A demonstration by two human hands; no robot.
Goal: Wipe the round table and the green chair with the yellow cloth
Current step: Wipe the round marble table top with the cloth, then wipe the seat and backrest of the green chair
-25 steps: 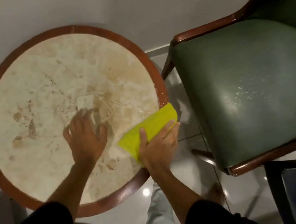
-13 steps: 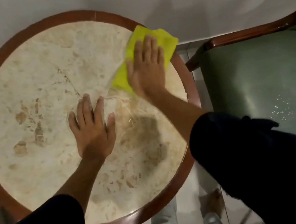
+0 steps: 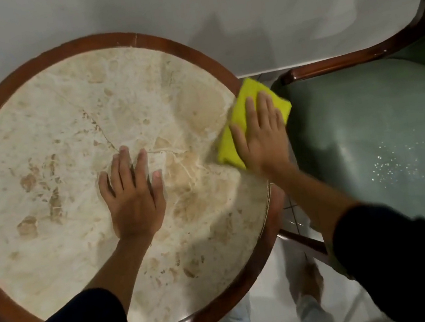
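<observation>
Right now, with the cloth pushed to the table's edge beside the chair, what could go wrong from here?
1. The yellow cloth overhangs the round table rim under the right hand; another outward stroke could slide it off.
2. Anything swept off that edge would likely land on the green chair, whose seat already shows white specks.
3. The left hand lies flat mid-table, so that patch may go unwiped.
</observation>
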